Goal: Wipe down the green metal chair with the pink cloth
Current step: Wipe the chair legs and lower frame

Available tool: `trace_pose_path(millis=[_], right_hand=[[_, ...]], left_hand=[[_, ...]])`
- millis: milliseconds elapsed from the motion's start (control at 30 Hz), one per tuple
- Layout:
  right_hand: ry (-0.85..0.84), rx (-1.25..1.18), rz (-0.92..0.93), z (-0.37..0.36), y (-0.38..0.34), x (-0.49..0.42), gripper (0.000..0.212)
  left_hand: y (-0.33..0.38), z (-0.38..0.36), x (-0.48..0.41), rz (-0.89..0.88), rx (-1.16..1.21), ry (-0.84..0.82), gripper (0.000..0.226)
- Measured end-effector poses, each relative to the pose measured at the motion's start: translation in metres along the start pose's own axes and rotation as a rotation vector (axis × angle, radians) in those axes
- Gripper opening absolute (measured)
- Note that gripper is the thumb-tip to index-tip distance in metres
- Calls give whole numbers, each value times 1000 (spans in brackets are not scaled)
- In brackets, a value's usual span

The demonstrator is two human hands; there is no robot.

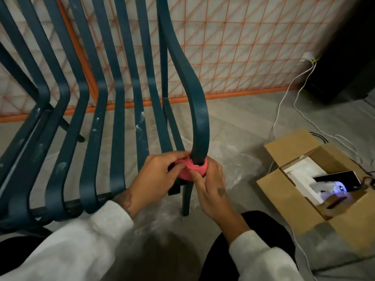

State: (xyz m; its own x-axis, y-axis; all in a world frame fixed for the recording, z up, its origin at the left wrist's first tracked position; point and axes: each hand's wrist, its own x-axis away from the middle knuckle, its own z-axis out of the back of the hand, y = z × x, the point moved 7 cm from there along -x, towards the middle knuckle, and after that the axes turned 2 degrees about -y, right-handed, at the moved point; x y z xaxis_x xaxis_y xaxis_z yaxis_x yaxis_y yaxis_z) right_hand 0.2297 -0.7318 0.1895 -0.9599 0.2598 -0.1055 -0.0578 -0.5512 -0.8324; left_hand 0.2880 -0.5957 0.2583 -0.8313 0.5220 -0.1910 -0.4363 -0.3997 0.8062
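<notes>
Wrapping the lower end of the curved armrest, the pink cloth is being held bunched into a soft, ribbed ring around the flat bar. This is at the front corner of the green metal chair nearest the cardboard box. The cloth is being gripped from both sides. It is being clasped by the curled fingers of the left hand along its left fold, and it is being pinched by the thumb and fingers of the right hand at its right and lower edge. Matte paint is being shown on the chair's flat, bent slats, with pale smears across the seat strips. Crinkled pale sheeting is being used as floor cover under the chair legs. White packaging and a dark glossy flat device are being kept inside the open brown box.
</notes>
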Motion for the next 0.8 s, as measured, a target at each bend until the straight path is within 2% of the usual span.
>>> trace_pose_path(millis=[100, 233, 333, 433, 600, 700, 800], right_hand=[[23, -8, 92, 15, -22, -7, 62], [86, -150, 145, 51, -87, -29, 46], [-3, -171, 51, 74, -121, -70, 40], [-108, -190, 20, 79, -135, -93, 48], [-61, -344, 134, 58, -102, -41, 31], [-31, -314, 138, 32, -61, -18, 49], [-27, -119, 101, 14, -25, -9, 65]], left_hand=[[11, 9, -4, 7, 82, 2, 38], [48, 40, -20, -48, 173, 143, 34], [63, 63, -44, -31, 249, 188, 27], [62, 72, -58, 19, 330, 150, 20], [48, 53, -29, 17, 347, 102, 26], [24, 25, -9, 83, 415, 35, 33], [-1, 6, -2, 152, 358, -9, 36]])
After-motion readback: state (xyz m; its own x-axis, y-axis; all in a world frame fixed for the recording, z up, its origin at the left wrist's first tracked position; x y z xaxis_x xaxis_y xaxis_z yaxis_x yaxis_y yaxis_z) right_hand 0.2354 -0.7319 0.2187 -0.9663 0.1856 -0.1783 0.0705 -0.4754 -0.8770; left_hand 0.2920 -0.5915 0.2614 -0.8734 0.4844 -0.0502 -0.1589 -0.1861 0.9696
